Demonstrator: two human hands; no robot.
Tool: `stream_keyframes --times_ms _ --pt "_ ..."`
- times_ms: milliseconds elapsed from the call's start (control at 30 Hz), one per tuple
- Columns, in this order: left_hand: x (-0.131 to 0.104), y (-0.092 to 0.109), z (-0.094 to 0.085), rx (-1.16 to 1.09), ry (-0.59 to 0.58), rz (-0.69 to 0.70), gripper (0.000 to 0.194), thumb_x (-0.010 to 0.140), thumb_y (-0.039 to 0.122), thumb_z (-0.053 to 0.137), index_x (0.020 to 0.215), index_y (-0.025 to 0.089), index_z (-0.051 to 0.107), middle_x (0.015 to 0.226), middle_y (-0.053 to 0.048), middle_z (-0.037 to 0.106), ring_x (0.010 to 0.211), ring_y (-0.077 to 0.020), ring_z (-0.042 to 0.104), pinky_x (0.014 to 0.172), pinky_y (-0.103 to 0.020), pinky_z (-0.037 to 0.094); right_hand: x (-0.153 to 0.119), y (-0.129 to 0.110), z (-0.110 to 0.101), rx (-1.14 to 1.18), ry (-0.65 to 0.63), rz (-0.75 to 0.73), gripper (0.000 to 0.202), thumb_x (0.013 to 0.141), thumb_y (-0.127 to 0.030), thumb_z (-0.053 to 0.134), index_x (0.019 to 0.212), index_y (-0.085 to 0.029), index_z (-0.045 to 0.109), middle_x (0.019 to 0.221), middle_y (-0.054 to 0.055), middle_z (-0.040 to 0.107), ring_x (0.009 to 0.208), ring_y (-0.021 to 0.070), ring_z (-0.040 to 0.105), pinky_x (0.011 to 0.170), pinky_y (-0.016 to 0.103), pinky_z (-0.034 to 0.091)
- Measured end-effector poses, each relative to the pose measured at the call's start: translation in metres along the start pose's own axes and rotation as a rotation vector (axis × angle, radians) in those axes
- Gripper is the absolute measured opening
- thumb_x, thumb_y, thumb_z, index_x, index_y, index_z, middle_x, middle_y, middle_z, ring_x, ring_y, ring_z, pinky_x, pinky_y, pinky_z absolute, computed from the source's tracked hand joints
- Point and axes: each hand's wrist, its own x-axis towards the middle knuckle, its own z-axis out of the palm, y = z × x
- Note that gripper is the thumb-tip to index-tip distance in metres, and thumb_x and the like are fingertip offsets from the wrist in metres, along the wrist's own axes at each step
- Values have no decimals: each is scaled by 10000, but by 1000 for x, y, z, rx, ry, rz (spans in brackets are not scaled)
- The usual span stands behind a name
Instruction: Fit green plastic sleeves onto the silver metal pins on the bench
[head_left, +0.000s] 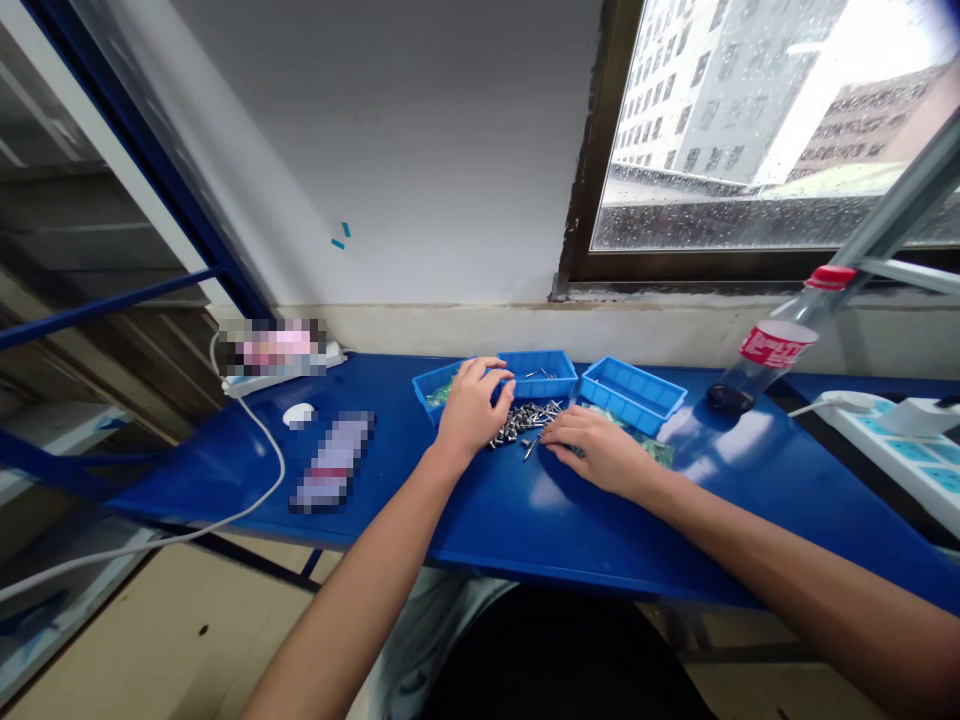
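Note:
A heap of small shiny metal fasteners, pin-like with thicker heads, lies on the blue table. My left hand curves over the heap's left side, thumb apart from the fingers and nothing visible in it. It partly covers a blue bin that has a green packet in it. From the right, my right hand reaches to the heap with fingers stretched out. One loose metal fastener lies at its fingertips. Behind the heap, another blue bin contains a few metal pieces.
A third blue bin stands to the right, with green packets beside it. Further right are a clear bottle and a power strip. A blurred-out flat object and a white cable lie on the left.

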Motion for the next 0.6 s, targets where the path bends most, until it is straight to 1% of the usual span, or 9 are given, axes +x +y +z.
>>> stream_keyframes --times_ms 67,133,267,367,500,600 --pt "0 7 4 -100 -19 72 196 1058 232 561 1107 189 746 1257 -106 708 1237 -253 615 1119 -451 506 0 0 0 -28 5 39 219 1025 -169 601 1119 -236 787 1050 76 796 1013 271 689 950 461 565" --pt "-1 13 8 -160 -50 114 187 1060 235 564 1080 186 743 1219 -101 719 1193 -245 633 1098 -445 516 -1 -1 1 -71 9 80 195 1016 -166 616 1092 -229 784 1004 78 788 988 270 687 925 439 557" --pt "-4 22 17 -230 -124 141 176 1054 236 575 1075 189 744 1171 -98 729 1142 -243 646 1076 -436 533 0 -5 3 -183 14 110 137 982 -142 644 979 -215 759 946 82 765 929 267 680 870 412 525" --pt "-6 24 20 -250 -173 140 169 1045 229 586 1090 189 743 1177 -95 730 1139 -246 642 1067 -430 538 2 -10 3 -209 52 121 132 950 -104 642 905 -209 708 892 74 742 873 255 662 834 391 508" --pt "-6 26 19 -252 -197 104 193 1050 226 568 1141 197 736 1193 -89 730 1151 -245 643 1075 -425 532 3 -14 0 -108 179 164 123 967 -125 603 920 -222 663 851 53 716 838 244 662 793 371 521" --pt "-5 28 16 -243 -214 83 215 1057 243 552 1169 205 733 1204 -91 734 1167 -248 650 1086 -425 526 3 -15 -4 20 265 238 82 959 -170 615 980 -237 657 887 45 720 799 227 683 772 365 551"
